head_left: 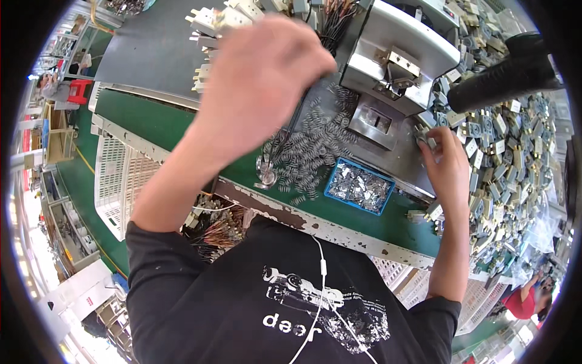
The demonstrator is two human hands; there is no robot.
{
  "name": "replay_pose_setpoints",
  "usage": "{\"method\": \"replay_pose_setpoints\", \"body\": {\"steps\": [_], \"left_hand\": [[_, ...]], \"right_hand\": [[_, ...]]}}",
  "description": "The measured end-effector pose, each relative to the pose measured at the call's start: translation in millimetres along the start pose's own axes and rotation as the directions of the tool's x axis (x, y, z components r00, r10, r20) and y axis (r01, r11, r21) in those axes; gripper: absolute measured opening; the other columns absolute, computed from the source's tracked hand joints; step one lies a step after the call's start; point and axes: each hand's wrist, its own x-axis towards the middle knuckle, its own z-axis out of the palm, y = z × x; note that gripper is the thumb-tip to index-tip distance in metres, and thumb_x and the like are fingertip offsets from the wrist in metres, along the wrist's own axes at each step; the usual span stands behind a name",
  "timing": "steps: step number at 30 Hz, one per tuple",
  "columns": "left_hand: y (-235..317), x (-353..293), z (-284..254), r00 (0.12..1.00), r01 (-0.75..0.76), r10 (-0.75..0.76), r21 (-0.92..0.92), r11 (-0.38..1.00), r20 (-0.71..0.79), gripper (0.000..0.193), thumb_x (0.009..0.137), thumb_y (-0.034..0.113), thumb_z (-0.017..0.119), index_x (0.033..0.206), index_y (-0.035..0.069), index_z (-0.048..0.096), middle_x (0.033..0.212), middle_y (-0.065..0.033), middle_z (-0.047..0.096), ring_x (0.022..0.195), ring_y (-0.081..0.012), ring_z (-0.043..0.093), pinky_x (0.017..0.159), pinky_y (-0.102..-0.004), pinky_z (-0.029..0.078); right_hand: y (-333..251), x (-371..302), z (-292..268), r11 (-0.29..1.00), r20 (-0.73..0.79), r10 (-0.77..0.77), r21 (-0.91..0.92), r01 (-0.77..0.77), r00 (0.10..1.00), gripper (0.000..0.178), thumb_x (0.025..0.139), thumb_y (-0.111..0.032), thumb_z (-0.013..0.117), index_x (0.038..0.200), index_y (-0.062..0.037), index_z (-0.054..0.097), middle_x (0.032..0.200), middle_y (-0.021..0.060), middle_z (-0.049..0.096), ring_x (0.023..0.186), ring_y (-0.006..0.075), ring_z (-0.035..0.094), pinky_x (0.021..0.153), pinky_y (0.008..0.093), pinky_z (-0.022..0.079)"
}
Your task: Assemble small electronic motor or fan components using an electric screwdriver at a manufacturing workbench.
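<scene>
Two bare hands work over a green counter beside a metal press. The left hand is raised over the counter's far left part, near a row of pale plugs; it is motion-blurred, and whether its fingers are grasping anything cannot be determined. The right hand is at the press's right side, thumb and forefinger pinched on a small grey plug. This plug lies between the slotted metal block under the press head and a large heap of grey and white plugs.

Loose coil springs are spread left of the block. A blue-rimmed tray of small shiny metal pieces sits nearer the wearer, with a clear round container to its left. Dark wires lie bundled left of the press. A black cylinder extends above the heap.
</scene>
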Motion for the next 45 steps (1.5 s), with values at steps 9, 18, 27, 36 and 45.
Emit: {"method": "replay_pose_setpoints", "body": {"steps": [9, 18, 27, 36, 45], "left_hand": [[-2, -22, 48, 0.884, -0.262, 0.201, 0.091, 0.961, 0.421, 0.004, 0.076, 0.014, 0.067, 0.079, 0.014, 0.070, 0.083, 0.0000, 0.063, 0.093, -0.0174, 0.060, 0.085, -0.0323, 0.046], [-2, -16, 51, 0.938, -0.124, 0.162, -0.139, 0.982, 0.306, 0.016, 0.083, 0.010, 0.069, 0.099, 0.008, 0.068, 0.087, -0.0051, 0.068, 0.089, -0.0234, 0.064, 0.083, -0.0379, 0.050], [-1, -14, 51, 0.936, 0.114, 0.041, -0.410, 0.905, 0.350, 0.020, 0.091, 0.006, 0.066, 0.110, 0.004, 0.069, 0.099, -0.0112, 0.066, 0.090, -0.0302, 0.068, 0.081, -0.0397, 0.055], [-9, -6, 51, 0.929, 0.191, -0.003, -0.473, 0.860, 0.369, 0.018, 0.093, 0.015, 0.065, 0.106, 0.005, 0.071, 0.100, -0.0127, 0.069, 0.097, -0.0326, 0.068, 0.087, -0.0421, 0.054], [-11, -11, 47, 0.930, 0.250, -0.025, -0.579, 0.776, 0.368, 0.016, 0.092, 0.012, 0.064, 0.104, 0.002, 0.069, 0.100, -0.0154, 0.071, 0.097, -0.0329, 0.069, 0.087, -0.0406, 0.055]], "right_hand": [[-4, -2, -4, 0.997, 0.097, 0.068, 0.038, -0.072, 0.993, 0.042, 0.087, -0.014, 0.078, 0.126, -0.0053, 0.065, 0.112, 0.0139, 0.070, 0.085, 0.0241, 0.070, 0.077, 0.0329, 0.055], [-1, -18, -13, 0.549, 0.336, 0.202, 0.739, -0.391, 0.920, 0.040, 0.095, -0.010, 0.070, 0.131, 0.0049, 0.061, 0.110, 0.0091, 0.071, 0.088, 0.0151, 0.068, 0.080, 0.0287, 0.054], [-50, -5, -35, 0.358, 0.300, 0.000, 0.891, -0.280, 0.954, 0.030, 0.103, -0.006, 0.053, 0.132, 0.0020, 0.060, 0.118, 0.0105, 0.062, 0.093, 0.0173, 0.067, 0.081, 0.0316, 0.057], [-75, 23, 0, 0.957, 0.034, -0.284, 0.073, 0.281, 0.958, 0.047, 0.084, 0.000, 0.071, 0.130, -0.0112, 0.064, 0.118, 0.0125, 0.065, 0.100, 0.0318, 0.065, 0.087, 0.0389, 0.053], [-55, 24, 35, 0.917, -0.074, -0.363, 0.148, 0.371, 0.929, 0.038, 0.085, -0.001, 0.074, 0.122, -0.0074, 0.068, 0.119, 0.0104, 0.070, 0.107, 0.0328, 0.066, 0.092, 0.0403, 0.052]]}}
